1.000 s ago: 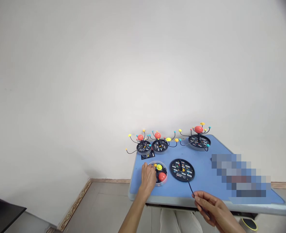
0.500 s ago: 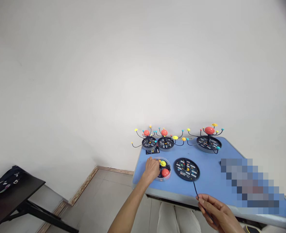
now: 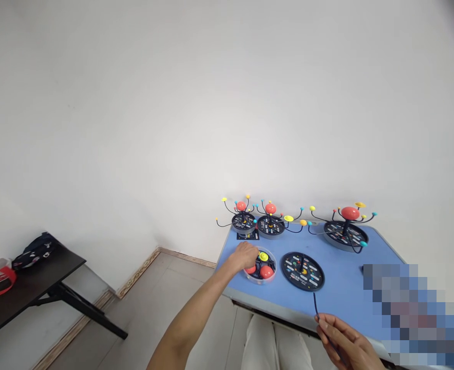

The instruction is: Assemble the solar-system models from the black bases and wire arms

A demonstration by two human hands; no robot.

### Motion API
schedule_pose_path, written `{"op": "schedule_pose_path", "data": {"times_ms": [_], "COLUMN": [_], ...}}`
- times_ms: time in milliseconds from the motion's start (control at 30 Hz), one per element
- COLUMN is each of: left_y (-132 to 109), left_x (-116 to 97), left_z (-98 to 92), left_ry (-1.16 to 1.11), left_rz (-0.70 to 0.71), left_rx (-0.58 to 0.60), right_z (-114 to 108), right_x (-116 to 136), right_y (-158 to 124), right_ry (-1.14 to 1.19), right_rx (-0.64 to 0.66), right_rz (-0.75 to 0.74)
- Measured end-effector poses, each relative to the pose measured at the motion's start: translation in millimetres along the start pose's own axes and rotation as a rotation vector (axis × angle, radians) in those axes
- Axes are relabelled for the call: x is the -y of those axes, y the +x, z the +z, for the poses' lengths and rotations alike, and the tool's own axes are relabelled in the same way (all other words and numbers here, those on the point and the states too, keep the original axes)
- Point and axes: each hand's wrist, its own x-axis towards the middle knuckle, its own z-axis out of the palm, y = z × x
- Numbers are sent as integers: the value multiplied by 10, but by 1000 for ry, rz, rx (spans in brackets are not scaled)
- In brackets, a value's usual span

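A single head-worn camera looked forward and only slightly down, so the white wall [image 3: 173, 103] filled most of the frame. The blue worktop [image 3: 338, 293] sat low and right of centre, within arm's reach. Both forearms entered from the bottom edge. The edges bowed, probably from a wide lens. A black side table [image 3: 26, 288] showed far left.

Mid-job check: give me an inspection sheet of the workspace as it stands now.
Surface: blue table, flat, against a white wall.
Job's things: clear dish of coloured balls; black disc base beside it; thin black rod.
Clutter: three assembled models along the rear edge.
Grippers: left hand at the dish; right hand pinches the rod.
Cables: nothing seen.
Surroundings: black side table with a bag, left.
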Motion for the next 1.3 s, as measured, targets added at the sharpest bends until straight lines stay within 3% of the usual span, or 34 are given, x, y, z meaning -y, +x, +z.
{"op": "schedule_pose_path", "data": {"times_ms": [100, 300, 433, 500, 633, 767, 1000, 1300], "left_y": [-76, -380, -609, -702, -834, -957, -1141, -1312], "left_x": [-12, 0, -33, -93, -276, -467, -612, -537], "left_z": [-76, -263, -223, -91, 257, 412, 314, 282], "left_ry": [57, 22, -112, -311, -1155, -1479, -1586, -1573], "left_rz": [10, -2, -14, 1, -8, 2, -102, -118], "left_rx": [10, -125, -211, -249, -333, -371, -443, -667], "right_z": [26, 198, 310, 359, 494, 673, 836, 863], "right_x": [23, 80, 87, 90, 123, 212, 309, 240], "right_y": [11, 10, 17, 28, 52, 32, -51, -122], "right_ry": [8, 58, 97, 113, 126, 79, 71, 175], "right_rx": [29, 101, 153, 185, 234, 296, 429, 416], "right_rz": [25, 27, 29, 53, 62, 45, 40, 132]}}
